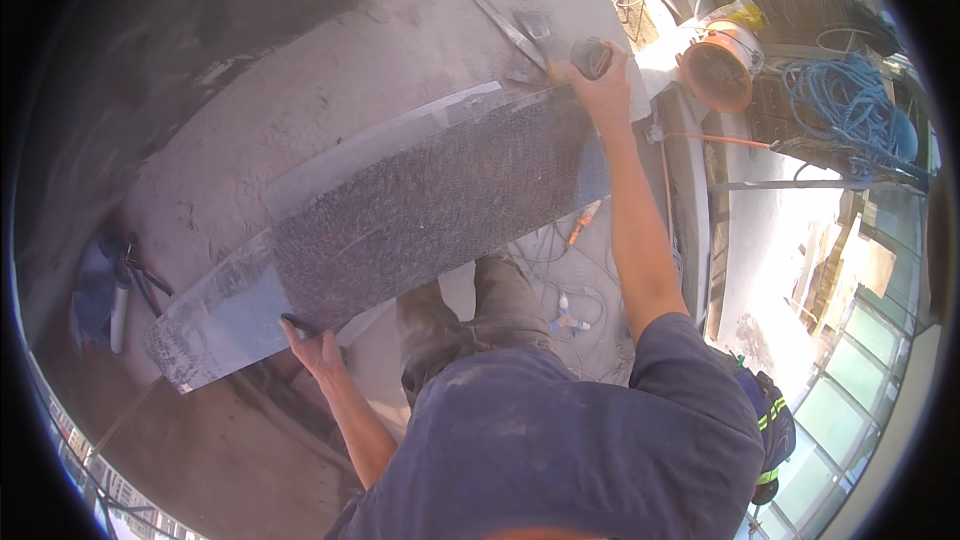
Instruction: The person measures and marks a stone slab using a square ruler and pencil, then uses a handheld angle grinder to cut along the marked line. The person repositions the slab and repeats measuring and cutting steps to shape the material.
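Note:
A long flat slab lies aslant across the work surface in front of me, its middle dark and finely ridged, its ends smoother and grey. My left hand holds its near edge toward the left end, the fingers partly hidden. At the slab's far right end, my right hand is closed round a dark rounded object whose kind I cannot make out. Just left of that hand lie a long narrow blade and a flat scraper-like piece. A paler strip runs along the slab's far edge.
Hand tools, one white-handled, lie at the left. An orange bucket and coiled blue rope are at the far right. Cables and a blue-white plug lie on the floor by my legs. A dark bag sits lower right.

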A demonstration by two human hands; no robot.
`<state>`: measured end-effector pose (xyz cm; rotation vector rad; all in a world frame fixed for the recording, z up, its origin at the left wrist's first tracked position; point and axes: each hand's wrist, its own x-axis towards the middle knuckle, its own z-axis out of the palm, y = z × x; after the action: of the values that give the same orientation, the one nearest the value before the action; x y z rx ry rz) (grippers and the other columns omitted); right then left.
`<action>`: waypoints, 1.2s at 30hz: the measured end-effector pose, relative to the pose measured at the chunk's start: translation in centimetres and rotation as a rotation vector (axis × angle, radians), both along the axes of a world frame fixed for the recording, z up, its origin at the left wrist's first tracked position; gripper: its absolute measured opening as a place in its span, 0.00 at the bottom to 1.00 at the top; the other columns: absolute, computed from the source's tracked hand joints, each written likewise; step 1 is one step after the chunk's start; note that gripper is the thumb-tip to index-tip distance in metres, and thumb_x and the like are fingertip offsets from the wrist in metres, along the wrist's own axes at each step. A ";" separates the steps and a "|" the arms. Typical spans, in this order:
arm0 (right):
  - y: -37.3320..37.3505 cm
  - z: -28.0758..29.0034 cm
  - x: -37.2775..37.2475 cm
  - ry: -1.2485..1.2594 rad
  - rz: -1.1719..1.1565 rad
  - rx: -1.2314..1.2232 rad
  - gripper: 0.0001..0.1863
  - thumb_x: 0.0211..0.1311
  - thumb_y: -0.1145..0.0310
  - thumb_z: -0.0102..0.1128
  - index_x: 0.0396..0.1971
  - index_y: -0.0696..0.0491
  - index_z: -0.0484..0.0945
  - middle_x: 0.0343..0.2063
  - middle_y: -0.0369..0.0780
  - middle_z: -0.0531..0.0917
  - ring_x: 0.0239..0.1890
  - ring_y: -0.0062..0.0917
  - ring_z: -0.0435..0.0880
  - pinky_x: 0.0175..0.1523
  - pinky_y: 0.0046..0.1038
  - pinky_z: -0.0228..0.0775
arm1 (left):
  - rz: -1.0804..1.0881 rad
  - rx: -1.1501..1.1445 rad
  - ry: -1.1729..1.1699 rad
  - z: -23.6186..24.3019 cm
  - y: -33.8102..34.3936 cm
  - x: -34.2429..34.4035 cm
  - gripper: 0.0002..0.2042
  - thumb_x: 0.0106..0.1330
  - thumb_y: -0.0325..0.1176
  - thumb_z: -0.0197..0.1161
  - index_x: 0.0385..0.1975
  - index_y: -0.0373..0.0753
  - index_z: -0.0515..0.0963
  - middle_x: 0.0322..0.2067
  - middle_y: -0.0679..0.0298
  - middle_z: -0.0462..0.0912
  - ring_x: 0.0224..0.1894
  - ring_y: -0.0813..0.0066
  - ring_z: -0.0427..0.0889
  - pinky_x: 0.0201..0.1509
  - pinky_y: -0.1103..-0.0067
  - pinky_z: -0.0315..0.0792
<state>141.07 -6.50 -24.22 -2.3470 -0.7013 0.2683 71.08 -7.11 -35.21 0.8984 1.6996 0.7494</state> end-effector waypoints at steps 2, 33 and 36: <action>2.6 -0.5 1.6 0.001 0.203 -0.110 0.46 0.57 0.52 0.85 0.71 0.50 0.69 0.59 0.58 0.85 0.65 0.53 0.84 0.67 0.46 0.78 | 0.434 -0.209 -0.553 -0.5 0.1 0.6 0.32 0.78 0.33 0.70 0.79 0.42 0.66 0.75 0.59 0.70 0.72 0.64 0.71 0.79 0.66 0.66; -14.1 -3.2 0.2 0.461 0.113 -0.219 0.26 0.80 0.51 0.67 0.57 0.62 0.82 0.45 0.46 0.87 0.55 0.36 0.86 0.63 0.41 0.77 | 0.748 -0.156 -0.652 5.2 0.2 13.4 0.25 0.86 0.43 0.61 0.75 0.36 0.71 0.72 0.55 0.78 0.73 0.56 0.76 0.81 0.58 0.67; -17.2 -3.4 -3.4 0.694 0.003 -0.216 0.33 0.84 0.41 0.58 0.53 0.64 0.84 0.31 0.37 0.84 0.41 0.29 0.86 0.53 0.40 0.79 | 0.792 -0.313 -0.471 4.6 0.1 12.2 0.31 0.81 0.49 0.69 0.75 0.38 0.70 0.72 0.55 0.76 0.72 0.58 0.75 0.79 0.57 0.68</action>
<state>137.72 -23.74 -27.63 -2.2215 -0.3398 1.1370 83.30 -6.99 -30.65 -0.2042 1.6507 1.0626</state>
